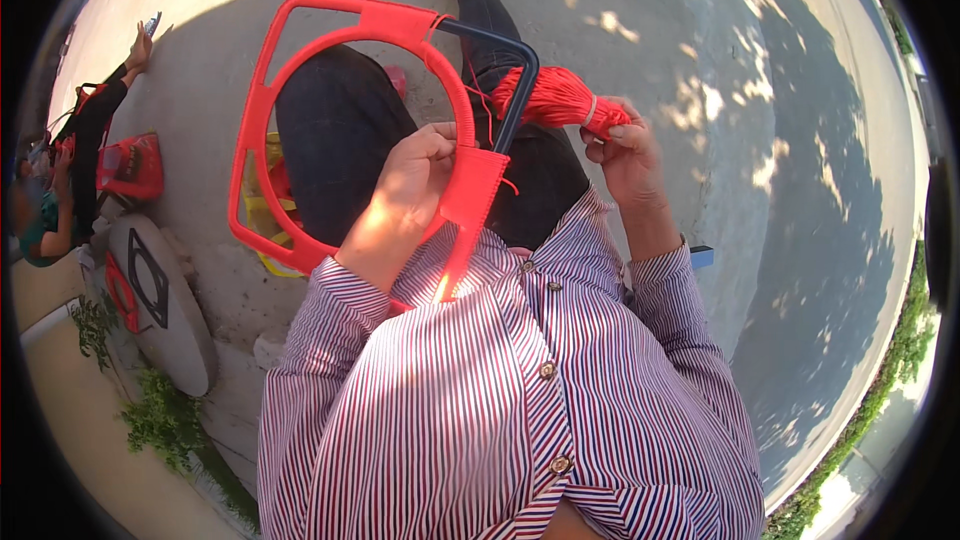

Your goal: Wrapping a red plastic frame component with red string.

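A metal frame (262, 90) mostly wrapped in red cord rests across my lap, with a round hoop inside a squarish outline. One corner of the frame, a bare dark bar (517, 80), shows no wrapping. My left hand (410, 185) grips the wrapped hoop near its lower right, where red weaving (472, 190) fans down toward my striped shirt. My right hand (625, 155) holds a bundle of red cord (555, 98) just right of the bare bar. A thin strand runs from the bundle to the frame.
I sit on a concrete ground (760, 140) dappled with shade. Another seated person (75, 160) is at the far left beside a red bag (130, 168). A round grey slab (165, 300) with frames on it lies lower left. A yellow and red object (265, 210) lies under my leg.
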The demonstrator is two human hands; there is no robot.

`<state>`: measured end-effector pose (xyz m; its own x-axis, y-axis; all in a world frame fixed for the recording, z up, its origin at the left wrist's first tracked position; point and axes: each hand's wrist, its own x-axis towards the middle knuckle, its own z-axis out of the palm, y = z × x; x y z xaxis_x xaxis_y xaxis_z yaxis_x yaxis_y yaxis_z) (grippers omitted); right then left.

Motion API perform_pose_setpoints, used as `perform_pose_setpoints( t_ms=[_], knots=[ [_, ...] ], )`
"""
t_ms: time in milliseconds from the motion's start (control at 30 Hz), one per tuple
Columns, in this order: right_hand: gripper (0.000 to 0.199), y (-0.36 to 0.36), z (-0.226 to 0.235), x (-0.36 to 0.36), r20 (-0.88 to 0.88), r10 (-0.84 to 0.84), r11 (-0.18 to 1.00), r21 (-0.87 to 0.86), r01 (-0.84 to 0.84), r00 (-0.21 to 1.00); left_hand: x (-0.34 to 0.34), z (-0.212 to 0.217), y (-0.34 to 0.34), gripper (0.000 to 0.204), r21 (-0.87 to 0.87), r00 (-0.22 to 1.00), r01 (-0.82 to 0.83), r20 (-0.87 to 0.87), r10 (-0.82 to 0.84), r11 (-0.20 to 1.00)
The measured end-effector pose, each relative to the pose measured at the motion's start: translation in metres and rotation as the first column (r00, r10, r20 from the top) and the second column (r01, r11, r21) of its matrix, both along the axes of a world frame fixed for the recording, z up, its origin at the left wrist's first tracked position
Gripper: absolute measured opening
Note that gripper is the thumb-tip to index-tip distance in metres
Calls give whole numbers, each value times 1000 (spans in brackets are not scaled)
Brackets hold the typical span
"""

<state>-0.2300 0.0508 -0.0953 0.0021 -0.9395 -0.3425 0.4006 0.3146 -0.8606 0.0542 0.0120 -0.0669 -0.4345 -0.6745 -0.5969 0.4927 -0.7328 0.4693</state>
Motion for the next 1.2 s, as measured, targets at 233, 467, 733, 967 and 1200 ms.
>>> perform_pose_setpoints(
  t_ms=[233,467,733,967,1200],
  knots=[
    [47,19,-38,-94,674,-65,817,-388,428,735,-6,10,-1,29,-2,1000,28,-2,-28,1000],
    [30,-10,31,-34,809,41,903,-281,324,586,-5,21,2,33,-25,998,0,-70,-2,1000],
    [13,-65,15,60,785,84,977,57,-207,614,-7,22,6,32,-28,994,5,-105,-8,1000],
    [23,-42,37,33,663,44,999,-23,-39,748,-5,19,6,34,-38,995,5,-101,-8,999],
    [38,43,104,-75,295,55,901,-426,80,954,-5,31,3,43,-58,995,-87,-48,84,995]
  ],
)
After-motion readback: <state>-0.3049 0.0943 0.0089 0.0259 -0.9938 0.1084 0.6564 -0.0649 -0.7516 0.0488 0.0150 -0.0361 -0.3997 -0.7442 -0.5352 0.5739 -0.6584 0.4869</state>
